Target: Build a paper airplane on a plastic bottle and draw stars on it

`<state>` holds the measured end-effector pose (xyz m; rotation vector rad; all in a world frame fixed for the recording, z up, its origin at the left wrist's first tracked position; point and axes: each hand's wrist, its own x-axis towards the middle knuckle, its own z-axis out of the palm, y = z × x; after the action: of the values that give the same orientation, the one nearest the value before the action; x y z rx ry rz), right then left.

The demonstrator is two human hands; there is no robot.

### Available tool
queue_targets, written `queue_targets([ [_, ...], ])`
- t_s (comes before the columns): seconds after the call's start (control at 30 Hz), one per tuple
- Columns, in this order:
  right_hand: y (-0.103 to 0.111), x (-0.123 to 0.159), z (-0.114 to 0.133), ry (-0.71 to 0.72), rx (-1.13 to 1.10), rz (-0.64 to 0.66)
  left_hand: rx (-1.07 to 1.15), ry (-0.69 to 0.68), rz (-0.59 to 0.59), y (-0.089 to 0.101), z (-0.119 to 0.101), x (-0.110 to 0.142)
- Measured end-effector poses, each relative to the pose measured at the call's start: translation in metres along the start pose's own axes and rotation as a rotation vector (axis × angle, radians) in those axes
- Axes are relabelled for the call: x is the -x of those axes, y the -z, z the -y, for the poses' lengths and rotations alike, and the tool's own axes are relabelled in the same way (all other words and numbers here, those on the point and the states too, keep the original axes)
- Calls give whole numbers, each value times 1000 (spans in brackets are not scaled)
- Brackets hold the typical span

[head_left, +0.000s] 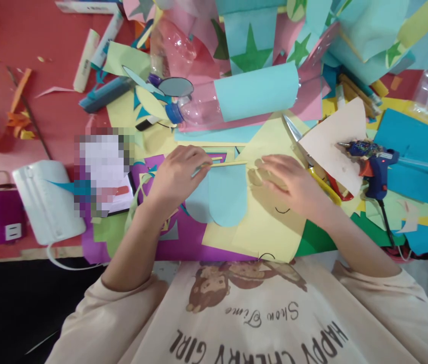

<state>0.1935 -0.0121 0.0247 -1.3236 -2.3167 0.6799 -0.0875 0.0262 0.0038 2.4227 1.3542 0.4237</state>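
My left hand (183, 171) is closed, its thumb and fingertips pinched at the left top corner of a light-blue paper piece (228, 197). This piece has a rounded bottom and a thin yellow strip (231, 163) along its straight upper edge. A second light-blue rounded piece lies partly under it. To the right, my right hand (288, 184) is open over a pale yellow sheet (267, 225), fingers apart and holding nothing. Short curved black lines show on that sheet. Just above both hands lies a clear plastic bottle (201, 106) with a blue cap and a light-blue paper wrap (257, 91).
Right of my right hand are scissors (326, 184) under a pale paper piece (341, 136), and a blue glue gun (378, 172) with its cord. A phone (113, 174) and a white case (49, 202) lie left. Markers (86, 60) and paper star cutouts are scattered beyond.
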Motion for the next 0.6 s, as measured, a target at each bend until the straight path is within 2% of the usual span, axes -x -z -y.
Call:
queue_targets([
  [0.1, -10, 15, 8, 25, 165, 101, -21, -32, 31, 4, 1, 3],
  [0.2, -17, 28, 12, 22, 257, 118, -73, -53, 16, 10, 4, 10],
  [0.43, -22, 44, 5, -16, 321, -29, -123, -67, 134, 20, 3, 20],
  [0.6, -21, 47, -2, -15, 294, -151, -128, -102, 76, 24, 8, 19],
])
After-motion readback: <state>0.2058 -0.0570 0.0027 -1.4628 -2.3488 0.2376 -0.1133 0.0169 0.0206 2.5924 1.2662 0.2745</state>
